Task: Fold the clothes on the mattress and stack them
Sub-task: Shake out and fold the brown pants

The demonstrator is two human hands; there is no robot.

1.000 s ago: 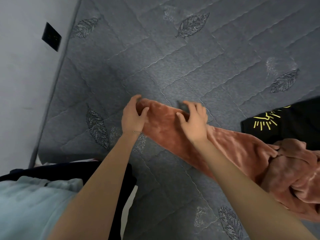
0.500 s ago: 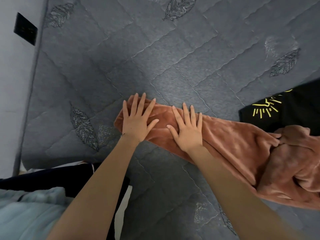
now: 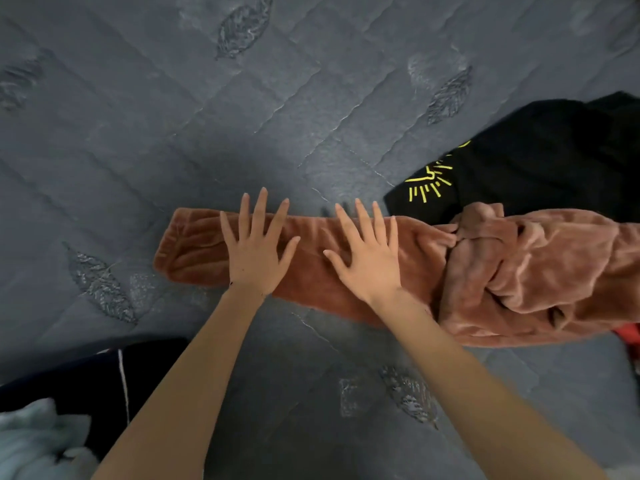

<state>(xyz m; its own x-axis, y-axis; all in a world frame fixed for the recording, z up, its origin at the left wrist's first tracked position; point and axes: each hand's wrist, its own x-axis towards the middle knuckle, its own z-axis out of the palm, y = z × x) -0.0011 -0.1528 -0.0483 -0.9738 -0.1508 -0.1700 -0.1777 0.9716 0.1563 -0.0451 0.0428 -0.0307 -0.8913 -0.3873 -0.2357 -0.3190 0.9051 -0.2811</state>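
Left hand [image 3: 254,254], right hand [image 3: 369,259] splayed flat on brown fleece [image 3: 519,271] against sun-print black top [image 3: 536,161]

A rust-brown plush garment [image 3: 311,275] lies stretched across the grey quilted mattress [image 3: 173,116], its right end bunched against a black yellow-printed garment [image 3: 536,161].

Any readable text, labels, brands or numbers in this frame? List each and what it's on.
None readable.
black garment: only a yellow sun-ray graphic, no letters visible.
brown fleece garment: no text or tag visible.
mattress: stitched leaf motifs only, no writing.
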